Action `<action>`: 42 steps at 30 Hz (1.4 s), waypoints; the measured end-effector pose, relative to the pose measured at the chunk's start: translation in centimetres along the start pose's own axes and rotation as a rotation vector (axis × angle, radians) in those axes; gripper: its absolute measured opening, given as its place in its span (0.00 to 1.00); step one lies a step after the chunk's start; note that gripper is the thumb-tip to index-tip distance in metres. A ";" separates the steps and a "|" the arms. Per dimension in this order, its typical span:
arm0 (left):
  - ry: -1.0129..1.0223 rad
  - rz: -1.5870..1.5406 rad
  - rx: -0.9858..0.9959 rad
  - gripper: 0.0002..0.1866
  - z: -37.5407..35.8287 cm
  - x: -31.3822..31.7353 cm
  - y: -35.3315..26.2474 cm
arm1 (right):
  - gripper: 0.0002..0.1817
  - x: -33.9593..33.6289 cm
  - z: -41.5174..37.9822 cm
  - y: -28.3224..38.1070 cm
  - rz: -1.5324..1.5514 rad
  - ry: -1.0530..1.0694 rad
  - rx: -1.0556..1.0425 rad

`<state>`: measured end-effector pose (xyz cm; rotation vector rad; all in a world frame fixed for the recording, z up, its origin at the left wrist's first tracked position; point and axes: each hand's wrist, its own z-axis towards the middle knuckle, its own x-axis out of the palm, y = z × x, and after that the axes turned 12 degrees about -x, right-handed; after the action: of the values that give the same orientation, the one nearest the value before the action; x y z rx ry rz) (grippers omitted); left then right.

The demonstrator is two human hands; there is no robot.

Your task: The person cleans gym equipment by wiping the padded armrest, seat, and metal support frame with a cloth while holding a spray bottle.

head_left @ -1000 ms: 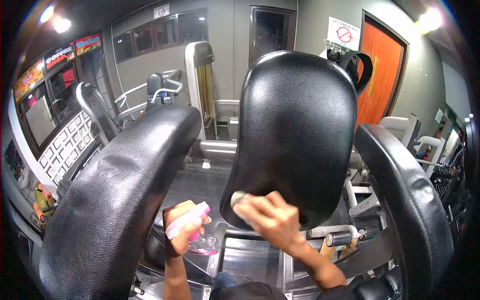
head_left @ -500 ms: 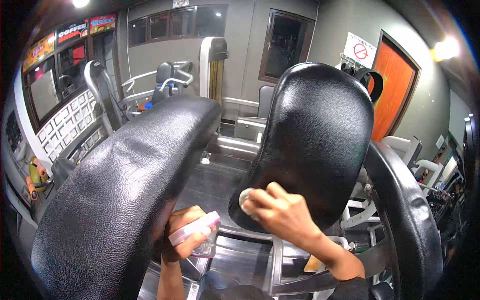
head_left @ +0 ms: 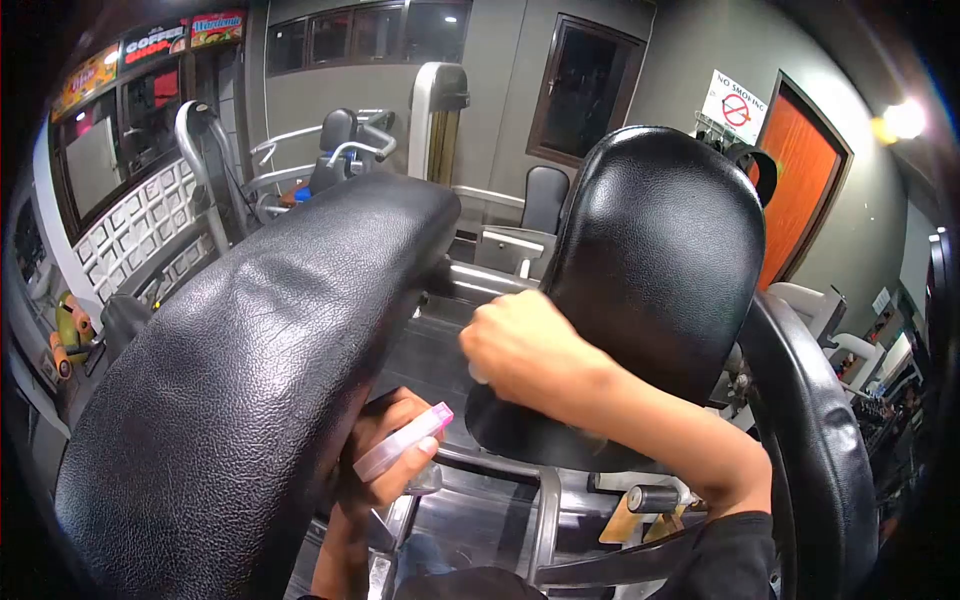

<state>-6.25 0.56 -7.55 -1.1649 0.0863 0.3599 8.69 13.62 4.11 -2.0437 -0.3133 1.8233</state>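
My left hand [head_left: 380, 488] is wrapped round a spray bottle with a pale pink and white head [head_left: 400, 446], beside the inner edge of a long black padded pad [head_left: 250, 350]. At the left edge of an upright black seat-like pad [head_left: 660, 250], my right hand [head_left: 515, 345] is closed, knuckles up, with the forearm crossing the pad's lower part. A bit of a whitish wiping cloth [head_left: 478, 374] pokes out under its fingers; the rest is hidden by the hand.
Another curved black pad [head_left: 815, 420] stands close on the right. Metal frame bars [head_left: 545, 520] run below my hands. Farther back are a weight machine tower [head_left: 424, 130], other gym machines, an orange door [head_left: 805, 170] and a no smoking sign [head_left: 733, 105].
My right hand has moved up from the lower left of the upright pad to its left edge, turning so its back faces me. The view has shifted slightly; my left hand keeps its hold.
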 end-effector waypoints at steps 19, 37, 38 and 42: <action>-0.111 -0.138 -0.101 0.13 0.1 0.9 -0.3 | 0.10 5.0 7.7 2.0 -0.030 0.456 0.107; -0.124 -0.172 -0.105 0.13 -0.4 0.9 -0.5 | 0.07 6.5 -0.2 5.3 -0.038 0.007 -0.124; -0.123 -0.174 -0.106 0.13 -0.4 0.9 -0.4 | 0.07 6.1 -1.2 5.2 -0.049 -0.026 -0.143; -0.137 -0.181 -0.128 0.13 -0.5 0.8 -0.5 | 0.03 4.0 -5.8 4.0 -0.008 -0.282 0.039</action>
<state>-5.22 0.08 -7.52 -1.2601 -0.1628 0.2872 14.56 10.84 -0.71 -1.7562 -0.3588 2.0965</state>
